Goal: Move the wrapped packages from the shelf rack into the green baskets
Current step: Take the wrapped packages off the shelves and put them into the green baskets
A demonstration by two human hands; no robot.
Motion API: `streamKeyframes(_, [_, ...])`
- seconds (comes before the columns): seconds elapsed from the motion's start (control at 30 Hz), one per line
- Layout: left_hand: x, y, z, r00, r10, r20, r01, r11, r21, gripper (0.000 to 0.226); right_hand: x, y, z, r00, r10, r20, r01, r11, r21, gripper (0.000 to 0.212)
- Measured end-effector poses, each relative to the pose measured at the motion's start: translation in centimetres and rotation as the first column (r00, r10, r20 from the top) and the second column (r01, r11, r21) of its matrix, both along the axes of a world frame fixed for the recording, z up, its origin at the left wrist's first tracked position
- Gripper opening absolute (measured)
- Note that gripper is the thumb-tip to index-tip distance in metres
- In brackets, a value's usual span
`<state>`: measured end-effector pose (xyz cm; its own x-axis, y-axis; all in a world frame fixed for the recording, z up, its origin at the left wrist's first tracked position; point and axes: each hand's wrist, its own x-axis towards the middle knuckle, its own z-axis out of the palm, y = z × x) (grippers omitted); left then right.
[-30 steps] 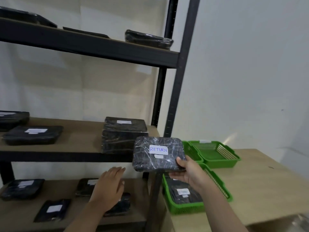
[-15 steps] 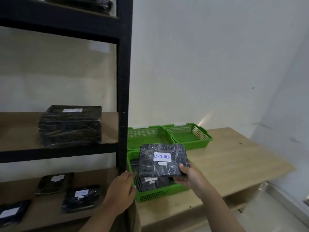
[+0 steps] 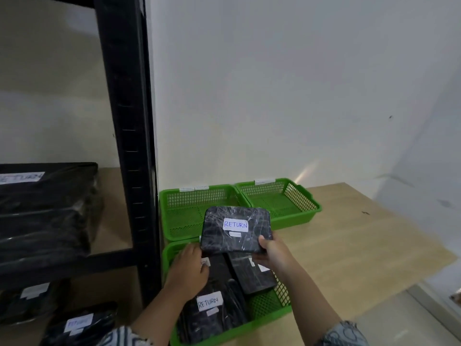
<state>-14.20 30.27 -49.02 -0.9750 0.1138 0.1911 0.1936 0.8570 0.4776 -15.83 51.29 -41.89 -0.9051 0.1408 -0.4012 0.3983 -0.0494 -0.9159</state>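
My right hand [image 3: 275, 254] grips the lower right corner of a black wrapped package [image 3: 235, 229] with a white "RETURN" label, held over the near green basket [image 3: 268, 310]. That basket holds several black wrapped packages [image 3: 212, 310], one also labelled "RETURN". My left hand [image 3: 188, 270] rests inside the basket on top of those packages, fingers spread. Two more green baskets [image 3: 185, 213] [image 3: 282, 198] stand behind, both with nothing in them. A stack of wrapped packages [image 3: 45, 211] sits on the shelf rack at the left.
The rack's black upright post [image 3: 127, 136] stands just left of the baskets. More labelled packages [image 3: 77, 323] lie on the lower shelf. The baskets sit on a light wooden table [image 3: 349, 250] against a white wall; the table edge runs at the right.
The view swung right from the rack to the baskets. My right hand carried the labelled package over the near basket, and my left hand moved from the rack post onto the packages inside.
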Motion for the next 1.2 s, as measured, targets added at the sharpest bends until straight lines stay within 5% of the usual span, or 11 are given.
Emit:
streamKeyframes(0.23, [-5.4,-1.3,-2.0,0.976,0.216,0.016,-0.210,0.962,-0.176,0.055,-7.4,-1.9,-2.0,0.994,0.096,0.044,-0.097,0.995,0.028,0.047])
streamKeyframes(0.5, [-9.1,-2.4,-2.8,0.873,0.481,0.077,-0.446,0.853,-0.271,0.055,-17.9,-4.1,-4.7,0.967,0.238,0.092,-0.251,0.953,0.171,0.047])
streamKeyframes(0.8, [-10.7,-2.4,-5.0,0.775,0.607,0.175,-0.553,0.786,-0.277,0.059,-25.3,-7.1,-9.5,0.908,0.347,0.236,-0.402,0.881,0.248,0.040])
streamKeyframes(1.2, [-10.3,-2.5,-5.2,0.771,0.625,0.124,-0.585,0.772,-0.248,0.064,-29.1,-11.2,-13.8,0.904,0.302,0.303,-0.408,0.821,0.400,0.046])
